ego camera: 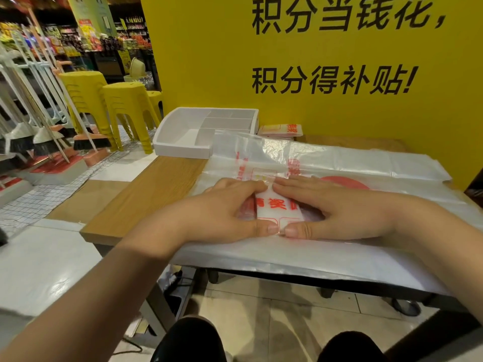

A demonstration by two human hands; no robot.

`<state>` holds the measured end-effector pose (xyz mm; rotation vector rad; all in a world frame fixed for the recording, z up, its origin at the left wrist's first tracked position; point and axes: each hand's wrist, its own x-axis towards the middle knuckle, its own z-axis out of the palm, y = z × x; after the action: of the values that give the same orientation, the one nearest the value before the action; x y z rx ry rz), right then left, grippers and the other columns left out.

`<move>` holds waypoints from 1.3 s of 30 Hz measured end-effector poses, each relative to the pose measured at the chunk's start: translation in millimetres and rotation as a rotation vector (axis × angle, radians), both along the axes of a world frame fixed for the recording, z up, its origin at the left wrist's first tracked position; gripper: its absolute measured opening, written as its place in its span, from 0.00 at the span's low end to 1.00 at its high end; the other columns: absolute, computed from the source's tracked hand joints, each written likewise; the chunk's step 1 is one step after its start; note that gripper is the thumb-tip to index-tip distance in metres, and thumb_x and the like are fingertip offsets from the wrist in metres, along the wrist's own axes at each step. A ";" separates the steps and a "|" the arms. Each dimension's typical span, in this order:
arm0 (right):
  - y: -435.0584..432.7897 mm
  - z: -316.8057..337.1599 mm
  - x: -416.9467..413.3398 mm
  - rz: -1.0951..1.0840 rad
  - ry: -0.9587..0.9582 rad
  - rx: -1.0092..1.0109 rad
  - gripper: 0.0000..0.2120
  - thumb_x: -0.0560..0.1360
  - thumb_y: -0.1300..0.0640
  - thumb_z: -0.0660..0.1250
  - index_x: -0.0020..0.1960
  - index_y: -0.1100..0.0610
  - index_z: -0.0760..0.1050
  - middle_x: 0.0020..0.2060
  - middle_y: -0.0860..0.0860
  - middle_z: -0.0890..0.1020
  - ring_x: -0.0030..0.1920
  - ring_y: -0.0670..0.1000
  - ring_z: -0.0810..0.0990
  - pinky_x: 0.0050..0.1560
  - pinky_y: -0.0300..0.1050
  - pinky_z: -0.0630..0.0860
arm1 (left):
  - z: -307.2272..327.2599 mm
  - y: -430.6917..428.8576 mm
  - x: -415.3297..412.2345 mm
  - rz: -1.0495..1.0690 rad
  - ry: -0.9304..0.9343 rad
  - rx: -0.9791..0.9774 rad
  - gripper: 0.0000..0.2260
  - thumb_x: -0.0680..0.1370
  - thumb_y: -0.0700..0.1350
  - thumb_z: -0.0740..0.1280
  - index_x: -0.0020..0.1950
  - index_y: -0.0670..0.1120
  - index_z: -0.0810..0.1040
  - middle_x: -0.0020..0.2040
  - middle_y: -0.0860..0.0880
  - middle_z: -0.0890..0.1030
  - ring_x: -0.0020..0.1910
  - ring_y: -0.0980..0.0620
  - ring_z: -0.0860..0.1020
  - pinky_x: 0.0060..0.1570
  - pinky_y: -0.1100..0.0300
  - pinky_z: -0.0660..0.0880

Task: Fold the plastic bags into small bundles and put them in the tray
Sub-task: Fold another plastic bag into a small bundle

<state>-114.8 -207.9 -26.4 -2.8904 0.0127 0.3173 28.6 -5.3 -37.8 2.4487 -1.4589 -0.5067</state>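
A small folded plastic bag bundle [277, 208], white with red print, lies on a stack of flat clear plastic bags [366, 163] spread over the table. My left hand [230, 207] holds the bundle's left side, index finger along the far edge and thumb on the near edge. My right hand [334, 205] mirrors it on the right side, so the bundle is pinched between both hands' fingers and thumbs. The white compartment tray [180, 148] stands at the table's far left with nothing showing inside it.
Several folded bundles [281, 129] lie right of the tray against the yellow wall [209, 61]. Bare wooden tabletop [146, 194] shows at the left. Yellow stools [125, 105] and brooms [39, 137] stand on the floor beyond the table's left edge.
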 end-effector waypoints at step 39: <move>19.4 -17.3 -6.1 -0.124 -0.286 0.078 0.25 0.81 0.39 0.57 0.77 0.40 0.63 0.74 0.36 0.67 0.73 0.41 0.66 0.73 0.43 0.64 | -8.5 18.0 -30.3 0.045 -0.043 -0.238 0.19 0.85 0.54 0.55 0.76 0.62 0.64 0.78 0.59 0.62 0.78 0.57 0.57 0.77 0.53 0.55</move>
<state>-120.9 -188.4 -43.7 -2.8134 0.1273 -0.1166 -1.7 12.7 -46.4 2.3111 -1.3888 -0.2555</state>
